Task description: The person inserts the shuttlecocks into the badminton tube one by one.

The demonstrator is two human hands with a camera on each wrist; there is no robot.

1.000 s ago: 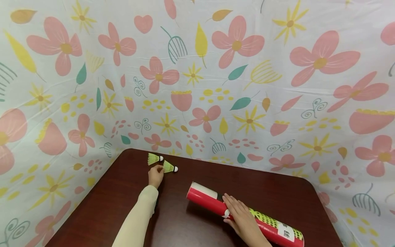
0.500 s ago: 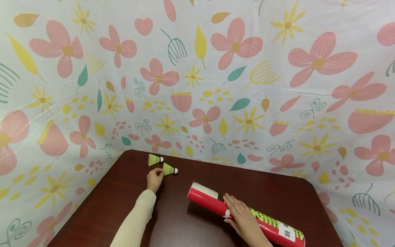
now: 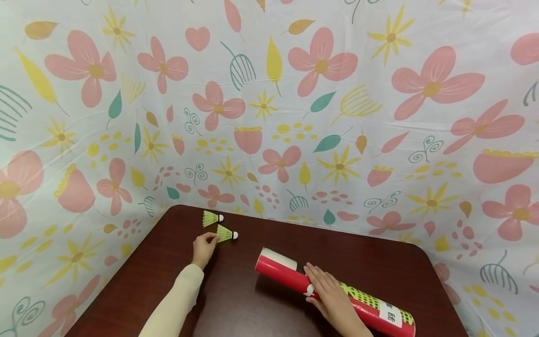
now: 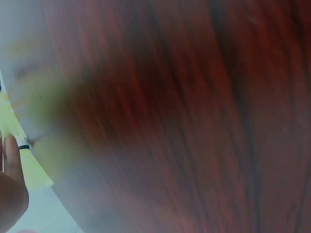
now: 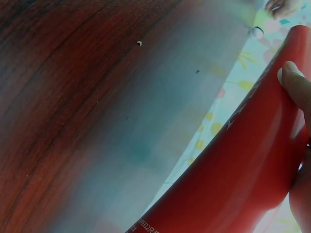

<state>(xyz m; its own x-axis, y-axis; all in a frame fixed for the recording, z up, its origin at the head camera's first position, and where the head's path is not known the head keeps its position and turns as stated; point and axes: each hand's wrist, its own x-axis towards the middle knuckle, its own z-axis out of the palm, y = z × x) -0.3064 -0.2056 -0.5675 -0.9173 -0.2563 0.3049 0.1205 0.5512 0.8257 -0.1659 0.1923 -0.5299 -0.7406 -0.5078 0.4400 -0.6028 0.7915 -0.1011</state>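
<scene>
My left hand (image 3: 204, 249) pinches the feather skirt of a yellow-green shuttlecock (image 3: 225, 233), whose white cork points right. A second shuttlecock (image 3: 210, 218) lies just behind it, cork also to the right. At the edge of the left wrist view, part of the left hand (image 4: 13, 194) shows beside both yellow skirts. My right hand (image 3: 332, 297) grips a red shuttlecock tube (image 3: 278, 267) round its middle, fingers over the top and thumb on the near side. The right wrist view shows the thumb against the red tube (image 5: 233, 160). The tube's far-left end stands slightly off the table.
A dark brown wooden table (image 3: 244, 299) carries everything. Behind it and at its sides hangs a white cloth (image 3: 269, 159) printed with flowers and leaves. The two shuttlecocks lie near the table's back left corner; the tube slants across the right half.
My left hand has drawn back a little to the left and toward me, and the pinched shuttlecock has shifted left with it. The right hand and tube have stayed put.
</scene>
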